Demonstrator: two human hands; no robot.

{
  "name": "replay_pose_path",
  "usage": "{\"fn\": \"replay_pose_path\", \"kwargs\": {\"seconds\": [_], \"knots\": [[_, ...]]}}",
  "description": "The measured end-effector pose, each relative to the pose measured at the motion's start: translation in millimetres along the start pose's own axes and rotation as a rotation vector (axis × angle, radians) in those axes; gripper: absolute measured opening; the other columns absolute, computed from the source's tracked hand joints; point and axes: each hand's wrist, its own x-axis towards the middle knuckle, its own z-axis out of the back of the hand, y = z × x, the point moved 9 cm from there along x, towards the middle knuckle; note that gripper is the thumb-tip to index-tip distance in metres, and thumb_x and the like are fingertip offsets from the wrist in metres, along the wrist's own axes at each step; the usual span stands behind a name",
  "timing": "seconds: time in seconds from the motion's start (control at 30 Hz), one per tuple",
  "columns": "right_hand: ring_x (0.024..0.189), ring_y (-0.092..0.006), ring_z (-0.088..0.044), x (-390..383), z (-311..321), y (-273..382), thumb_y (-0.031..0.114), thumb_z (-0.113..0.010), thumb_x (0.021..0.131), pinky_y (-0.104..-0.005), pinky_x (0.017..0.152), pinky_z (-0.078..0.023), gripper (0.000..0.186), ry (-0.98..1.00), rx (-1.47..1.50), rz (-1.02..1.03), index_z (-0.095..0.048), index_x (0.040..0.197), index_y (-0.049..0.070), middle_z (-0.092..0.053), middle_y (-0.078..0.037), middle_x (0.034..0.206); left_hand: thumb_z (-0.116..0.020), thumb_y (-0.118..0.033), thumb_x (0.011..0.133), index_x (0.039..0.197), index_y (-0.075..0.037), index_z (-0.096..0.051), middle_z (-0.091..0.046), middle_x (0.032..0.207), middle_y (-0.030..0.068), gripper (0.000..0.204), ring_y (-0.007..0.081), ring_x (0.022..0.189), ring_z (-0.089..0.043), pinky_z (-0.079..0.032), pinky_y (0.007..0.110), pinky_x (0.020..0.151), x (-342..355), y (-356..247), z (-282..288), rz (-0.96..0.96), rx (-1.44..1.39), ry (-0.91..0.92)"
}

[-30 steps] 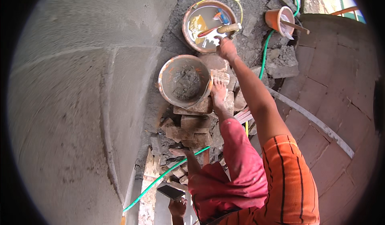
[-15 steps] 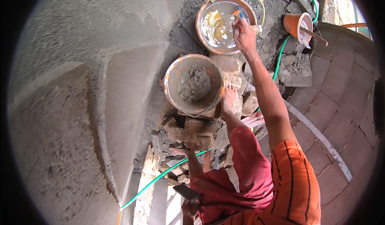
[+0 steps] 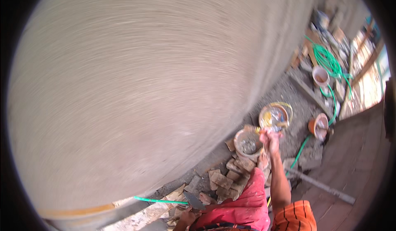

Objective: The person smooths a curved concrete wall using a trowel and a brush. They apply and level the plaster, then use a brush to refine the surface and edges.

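My right hand (image 3: pixel 270 139) is closed round a brush (image 3: pixel 257 130), whose bristle end points left over the mortar bucket; motion blurs it. Just beyond stands a bucket of water (image 3: pixel 261 116) with a yellow handle. Nearer, a bucket (image 3: pixel 236 144) holds wet grey mortar, and my foot rests beside it. Low in the view my left hand (image 3: pixel 186 218) grips a dark flat trowel (image 3: pixel 194 201); its handle is hidden. The tall plastered wall (image 3: pixel 144 95) fills the left and is smeared by motion.
Broken bricks (image 3: pixel 222 180) lie around my feet. To the right are an orange pot (image 3: pixel 315 127), a long straight bar (image 3: pixel 326 185) and a brick-patterned surface (image 3: pixel 350 157). Green hose (image 3: pixel 326 60) lies coiled at the far right, near another small bucket (image 3: pixel 315 77).
My right hand has come out of the water bucket with the brush and moved nearer. The view has swung up toward the wall. My left hand still holds the trowel.
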Motion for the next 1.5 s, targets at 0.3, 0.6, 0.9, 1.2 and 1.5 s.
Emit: {"fn": "replay_pose_path", "kwargs": {"seconds": [0.3, 0.6, 0.9, 1.2, 1.5], "knots": [[0.073, -0.0214, -0.066, -323.6, -402.6, -69.9, 0.011, -0.066, 0.085, -0.0343, 0.070, -0.056, 0.016, 0.781, -0.569, -0.027, -0.064, 0.094, -0.002, -0.065, -0.012, 0.089, -0.032, -0.014, 0.095, 0.129, -0.005, -0.036, -0.062, 0.091, 0.0171, 0.035, 0.0405, 0.118, -0.049, -0.035, 0.048, 0.103, -84.9, 35.8, 91.4, -0.257, -1.436, -0.200], [0.089, -0.0220, -0.066, -596.7, -714.9, 93.2, 0.008, -0.072, 0.078, -0.0325, 0.078, -0.053, 0.013, 1.444, -0.301, 1.140, -0.068, 0.088, 0.000, -0.068, -0.013, 0.089, -0.046, -0.033, 0.094, 0.121, -0.015, -0.047, -0.053, 0.117, 0.0049, 0.032, 0.0271, 0.097, -0.055, -0.043, 0.041, 0.086, -166.8, 130.4, 124.0, -0.442, -1.764, -0.571], [0.084, -0.0164, -0.068, -733.9, -814.3, 81.9, 0.001, -0.073, 0.076, -0.0266, 0.074, -0.056, 0.013, 1.493, -0.316, 1.867, -0.070, 0.088, 0.004, -0.070, -0.005, 0.086, -0.045, -0.035, 0.095, 0.122, -0.013, -0.045, -0.054, 0.114, 0.0057, 0.035, 0.0276, 0.096, -0.054, -0.043, 0.044, 0.084, -177.1, 199.9, 120.3, -0.484, -1.938, -0.624], [0.077, -0.0141, -0.067, -740.5, -832.4, 58.7, -0.003, -0.071, 0.075, -0.0240, 0.066, -0.056, 0.010, 1.486, -0.571, 1.958, -0.071, 0.082, 0.004, -0.070, -0.004, 0.083, -0.045, -0.039, 0.095, 0.113, -0.012, -0.049, -0.054, 0.109, 0.0063, 0.033, 0.0262, 0.091, -0.056, -0.044, 0.042, 0.082, -168.5, 204.9, 147.4, -0.441, -1.938, -0.644], [0.077, -0.0157, -0.068, -766.2, -801.7, 71.9, -0.004, -0.072, 0.069, -0.0259, 0.063, -0.056, 0.010, 1.398, -0.519, 2.265, -0.071, 0.075, 0.004, -0.069, -0.003, 0.083, -0.046, -0.039, 0.093, 0.117, -0.015, -0.047, -0.052, 0.109, 0.0065, 0.034, 0.0278, 0.095, -0.054, -0.042, 0.043, 0.085, -158.6, 208.5, 155.0, -0.474, -1.915, -0.620]]}}
